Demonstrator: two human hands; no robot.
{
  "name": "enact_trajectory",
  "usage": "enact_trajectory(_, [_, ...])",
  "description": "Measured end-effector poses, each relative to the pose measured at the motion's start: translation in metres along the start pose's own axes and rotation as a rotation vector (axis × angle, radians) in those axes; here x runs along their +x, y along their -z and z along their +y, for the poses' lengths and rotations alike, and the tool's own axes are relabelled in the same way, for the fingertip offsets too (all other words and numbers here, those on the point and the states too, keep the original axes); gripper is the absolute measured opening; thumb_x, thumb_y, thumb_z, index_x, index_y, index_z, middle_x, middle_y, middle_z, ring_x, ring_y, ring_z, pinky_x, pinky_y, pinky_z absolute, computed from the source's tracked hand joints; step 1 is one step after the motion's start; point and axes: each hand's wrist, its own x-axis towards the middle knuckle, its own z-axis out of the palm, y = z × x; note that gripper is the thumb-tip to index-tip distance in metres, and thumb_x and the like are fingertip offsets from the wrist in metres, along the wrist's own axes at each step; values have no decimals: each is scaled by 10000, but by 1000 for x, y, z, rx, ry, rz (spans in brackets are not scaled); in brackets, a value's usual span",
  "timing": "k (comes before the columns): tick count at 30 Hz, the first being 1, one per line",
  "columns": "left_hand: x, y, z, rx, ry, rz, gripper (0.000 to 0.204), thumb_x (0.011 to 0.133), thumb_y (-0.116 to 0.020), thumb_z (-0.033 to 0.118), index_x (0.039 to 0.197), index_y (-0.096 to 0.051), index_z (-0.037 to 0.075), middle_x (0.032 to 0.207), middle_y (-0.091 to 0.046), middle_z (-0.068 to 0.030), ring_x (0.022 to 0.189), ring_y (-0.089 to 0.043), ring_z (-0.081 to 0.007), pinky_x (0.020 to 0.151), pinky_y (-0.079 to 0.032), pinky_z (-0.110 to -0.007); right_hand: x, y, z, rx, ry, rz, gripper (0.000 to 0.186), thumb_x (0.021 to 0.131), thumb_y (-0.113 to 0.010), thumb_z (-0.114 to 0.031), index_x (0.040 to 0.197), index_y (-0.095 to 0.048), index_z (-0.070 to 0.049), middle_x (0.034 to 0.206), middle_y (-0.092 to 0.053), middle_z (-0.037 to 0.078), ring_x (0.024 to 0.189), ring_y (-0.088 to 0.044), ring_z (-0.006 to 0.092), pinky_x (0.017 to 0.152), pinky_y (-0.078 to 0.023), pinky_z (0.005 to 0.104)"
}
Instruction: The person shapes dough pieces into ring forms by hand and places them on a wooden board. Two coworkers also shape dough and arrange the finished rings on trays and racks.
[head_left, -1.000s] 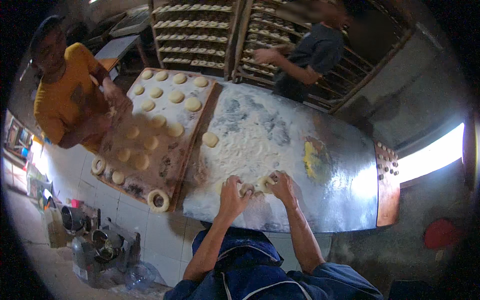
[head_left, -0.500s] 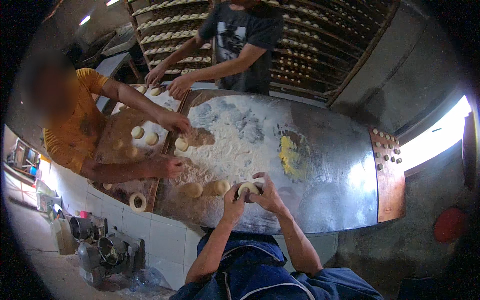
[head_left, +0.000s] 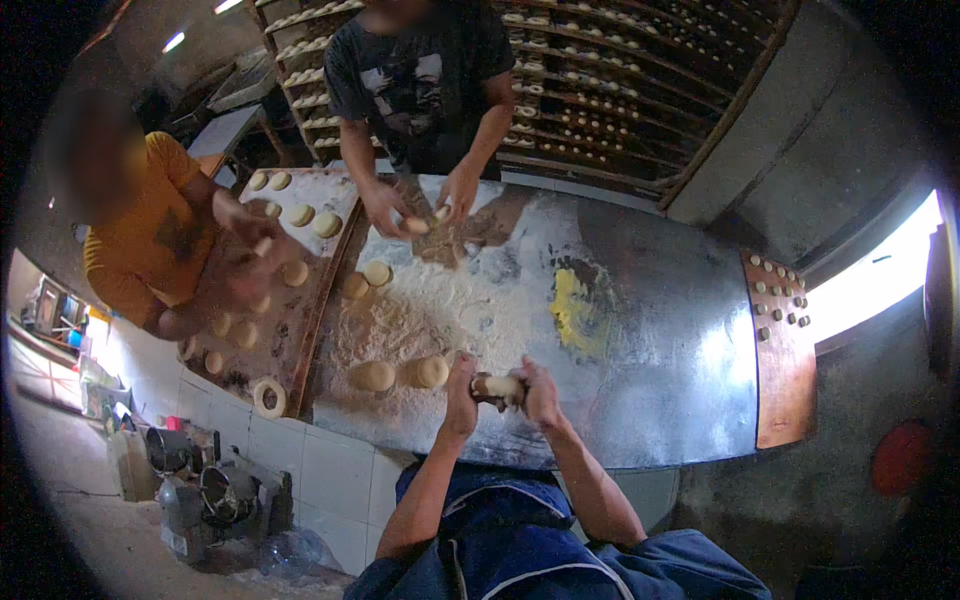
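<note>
A pale piece of dough (head_left: pixel 503 385) is stretched sideways between my hands, just above the near edge of the metal-topped table (head_left: pixel 680 330). My left hand (head_left: pixel 460 398) grips its left end, and my right hand (head_left: pixel 541 396) has its fingers curled round the right end. Some fingers are hidden behind the dough. Close to my left hand lie two round dough pieces, one nearer (head_left: pixel 428 372) and one farther left (head_left: pixel 372 376). Two more dough rounds (head_left: pixel 377 273) sit behind them on the floured surface.
A yellow greasy smear (head_left: pixel 573 310) marks the table's middle. To the left, a wooden board (head_left: pixel 325 300) carries dough rounds and a dough ring (head_left: pixel 270 397). Another board (head_left: pixel 785 400) holds small pieces at right. Across stands a dark-shirted person (head_left: pixel 420 100) handling dough; an orange-shirted person (head_left: pixel 165 230) works left.
My hands have moved apart, and the round dough between them is now drawn out sideways. The dark-shirted person has shifted toward the table with dough in hand; the orange-shirted person's arms have pulled back left.
</note>
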Motion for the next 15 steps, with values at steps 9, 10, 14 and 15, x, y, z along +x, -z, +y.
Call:
enact_trajectory(9, [5,24,13,297,-126,49,279,958,-452,341,778,-432,129,689,-450,-18,594,-473,-118,519,-399,-296,17,-22,50,-623,393,64,572,975,-457,-487,1012,-584,70,856,-626,156,741,-621,222,699,-531,336])
enact_trajectory(10, [9,35,5,830,-488,91,260,949,-435,310,751,-442,141,677,-432,23,565,-433,-96,485,-358,-281,22,-25,56,-700,487,19,552,975,-468,-460,1067,-568,75,888,-629,175,756,-623,231,709,-533,345])
enact_trajectory(14, [-1,71,-16,-661,26,105,326,950,-394,290,689,-417,95,625,-436,3,549,-465,-151,475,-360,-336,-1,-100,10,-470,286,-30,503,985,-496,-346,1277,-491,65,997,-627,242,789,-618,269,725,-536,384])
enact_trajectory(15, [0,69,-1,-468,-14,164,329,948,-397,306,683,-404,111,616,-423,12,540,-454,-141,472,-352,-333,5,-107,13,-521,243,20,472,991,-480,-359,1198,-533,62,962,-636,227,807,-622,259,725,-531,383])
